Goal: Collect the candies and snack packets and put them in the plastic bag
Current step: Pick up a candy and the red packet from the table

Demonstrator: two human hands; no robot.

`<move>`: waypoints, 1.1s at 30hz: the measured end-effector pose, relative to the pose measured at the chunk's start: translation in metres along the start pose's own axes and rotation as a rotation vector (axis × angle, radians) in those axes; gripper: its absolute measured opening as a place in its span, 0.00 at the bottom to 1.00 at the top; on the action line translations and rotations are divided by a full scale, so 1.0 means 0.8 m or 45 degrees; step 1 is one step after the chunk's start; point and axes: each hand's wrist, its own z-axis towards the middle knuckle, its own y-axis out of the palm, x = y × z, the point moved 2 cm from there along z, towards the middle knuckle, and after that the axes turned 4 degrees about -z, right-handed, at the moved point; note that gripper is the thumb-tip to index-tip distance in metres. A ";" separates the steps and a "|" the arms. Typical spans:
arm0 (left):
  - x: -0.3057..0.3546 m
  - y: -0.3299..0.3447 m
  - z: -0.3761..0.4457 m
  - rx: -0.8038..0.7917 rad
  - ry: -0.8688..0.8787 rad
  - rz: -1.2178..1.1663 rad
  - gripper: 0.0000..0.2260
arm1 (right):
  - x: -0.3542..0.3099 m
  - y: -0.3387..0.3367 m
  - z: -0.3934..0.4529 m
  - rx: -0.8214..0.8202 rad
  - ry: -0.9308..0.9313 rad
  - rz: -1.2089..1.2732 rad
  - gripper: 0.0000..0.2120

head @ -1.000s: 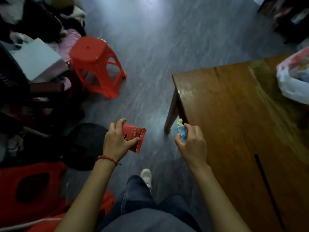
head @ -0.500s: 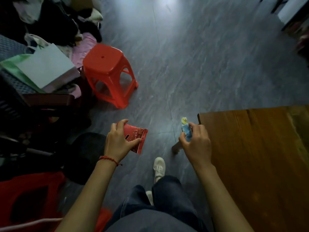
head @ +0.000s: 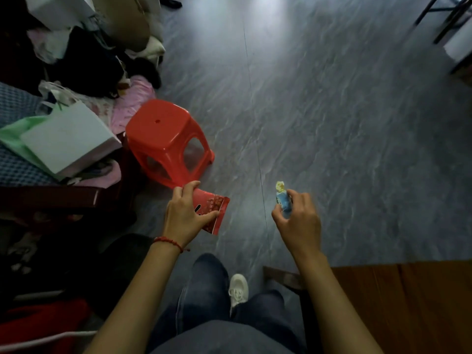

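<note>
Red snack packet (head: 213,213) in left hand (head: 182,217); right hand (head: 298,223) pinches candy (head: 282,200).

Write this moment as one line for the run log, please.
left hand: grips red snack packet | right hand: pinches blue-wrapped candy | plastic bag: not in view | wooden table: corner at lower right

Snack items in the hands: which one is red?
The flat red packet, gripped by the left hand. The right hand holds a small blue-wrapped candy with a pale yellowish twisted end instead.
</note>
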 end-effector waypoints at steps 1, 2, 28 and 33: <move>0.002 0.002 0.018 -0.004 0.006 -0.006 0.35 | 0.001 0.004 0.015 0.001 0.004 -0.002 0.17; 0.003 0.005 0.037 -0.014 0.012 -0.011 0.35 | 0.002 0.010 0.031 0.004 0.009 -0.004 0.17; 0.279 0.225 0.443 -0.881 0.730 0.094 0.35 | 0.156 -0.017 0.276 0.637 0.992 -0.169 0.16; 0.384 0.313 0.416 -1.053 0.936 0.101 0.35 | 0.232 -0.071 0.247 0.783 1.192 -0.260 0.16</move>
